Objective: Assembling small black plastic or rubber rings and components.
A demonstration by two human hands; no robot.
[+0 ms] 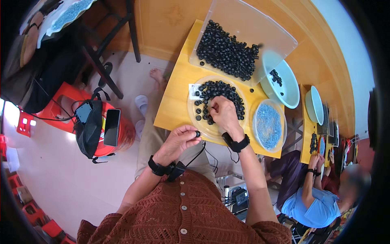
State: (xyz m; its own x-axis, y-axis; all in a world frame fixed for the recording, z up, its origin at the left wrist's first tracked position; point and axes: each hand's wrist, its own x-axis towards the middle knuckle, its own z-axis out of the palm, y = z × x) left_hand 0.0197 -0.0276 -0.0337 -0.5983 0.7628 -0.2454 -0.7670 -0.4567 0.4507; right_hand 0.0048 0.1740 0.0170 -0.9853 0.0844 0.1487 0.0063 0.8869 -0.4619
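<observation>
My left hand (181,139) is in front of the table's near edge, thumb and fingers pinched on a small black round part (198,133). Over a shallow clear round tray (209,130) is my right hand (224,112), its fingertips closed among the black parts (219,87) heaped there. Whatever those fingers hold is hidden. The loose parts look like short black cylinders, some showing a hole. Right of this tray, a clear round dish (269,126) contains many tiny pale-blue, glassy-looking pieces.
On the yellow table (174,97), a clear bin (260,24) of black parts stands at the back, beside a pale-green basin (290,91). A phone (112,127) and black bag (89,134) lie on a red stool at left. Other people sit at both sides.
</observation>
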